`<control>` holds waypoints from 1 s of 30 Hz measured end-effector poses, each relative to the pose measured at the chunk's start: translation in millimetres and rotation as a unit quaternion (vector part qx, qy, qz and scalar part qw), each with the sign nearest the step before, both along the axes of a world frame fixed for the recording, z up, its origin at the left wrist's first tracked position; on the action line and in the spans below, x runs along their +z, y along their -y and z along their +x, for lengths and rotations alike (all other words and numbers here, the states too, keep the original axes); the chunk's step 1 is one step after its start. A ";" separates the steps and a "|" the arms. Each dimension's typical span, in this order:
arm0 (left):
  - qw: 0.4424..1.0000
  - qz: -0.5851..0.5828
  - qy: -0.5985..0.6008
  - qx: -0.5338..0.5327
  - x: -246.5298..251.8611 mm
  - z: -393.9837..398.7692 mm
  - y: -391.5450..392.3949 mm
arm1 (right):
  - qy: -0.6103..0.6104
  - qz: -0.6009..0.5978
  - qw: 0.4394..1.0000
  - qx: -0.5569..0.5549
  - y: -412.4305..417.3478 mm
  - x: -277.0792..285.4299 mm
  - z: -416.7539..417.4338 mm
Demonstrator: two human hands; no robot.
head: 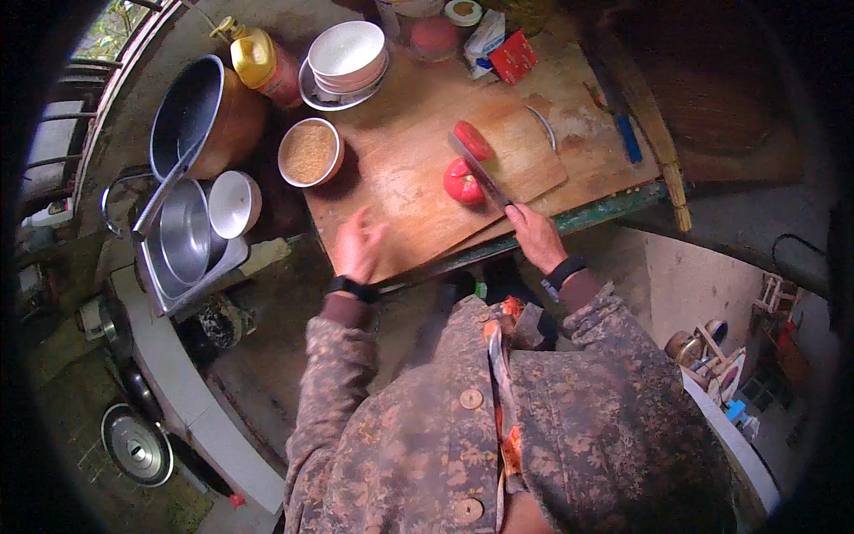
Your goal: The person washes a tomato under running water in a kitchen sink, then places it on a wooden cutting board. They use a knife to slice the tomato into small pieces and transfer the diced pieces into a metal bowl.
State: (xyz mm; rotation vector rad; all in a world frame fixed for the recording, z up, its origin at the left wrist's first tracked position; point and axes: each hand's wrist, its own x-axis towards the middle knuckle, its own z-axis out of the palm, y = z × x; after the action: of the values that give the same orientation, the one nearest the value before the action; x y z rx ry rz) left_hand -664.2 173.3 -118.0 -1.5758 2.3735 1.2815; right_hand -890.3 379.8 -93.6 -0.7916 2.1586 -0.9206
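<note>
In my right hand (536, 237) is the handle of a kitchen knife (487, 179), its blade pointing up and left across two red pieces. The nearer one, a round red tomato or pepper (462, 183), lies partly under the blade. Beyond the blade rests a longer red piece (475, 139); its exact kind is unclear. Both are on a wooden cutting board (413, 180). Over the board's near left part is my left hand (360, 243), slightly blurred, fingers apart and holding nothing. A bowl of brown grains (309, 153) stands beyond it, at the board's left edge.
Stacked white bowls (347, 57), a yellow-capped jug (257, 60) and a large pot (190, 117) stand at the back left. Metal basins (183, 233) and a white bowl (233, 203) are left. A red packet (514, 58) lies at the back; a straw broom (674, 187) is right.
</note>
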 end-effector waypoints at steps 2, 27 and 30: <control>0.982 0.121 -0.127 0.070 -4.8 -59.0 -45.7 | 0.020 0.015 1.000 0.000 3.7 3.8 4.5; 0.992 0.040 -0.116 0.034 -17.6 -98.2 -28.3 | 0.015 -0.023 0.999 0.027 -18.1 15.3 7.8; 0.998 0.016 -0.058 -0.021 -15.7 -85.3 -21.8 | -0.023 -0.036 0.999 0.010 -13.8 30.0 13.3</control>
State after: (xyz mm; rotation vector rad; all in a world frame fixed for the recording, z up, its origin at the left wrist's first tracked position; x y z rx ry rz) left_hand -749.5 195.1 -133.7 -1.4740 2.4243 1.4323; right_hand -877.0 393.7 -63.6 -0.8748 2.1634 -0.9841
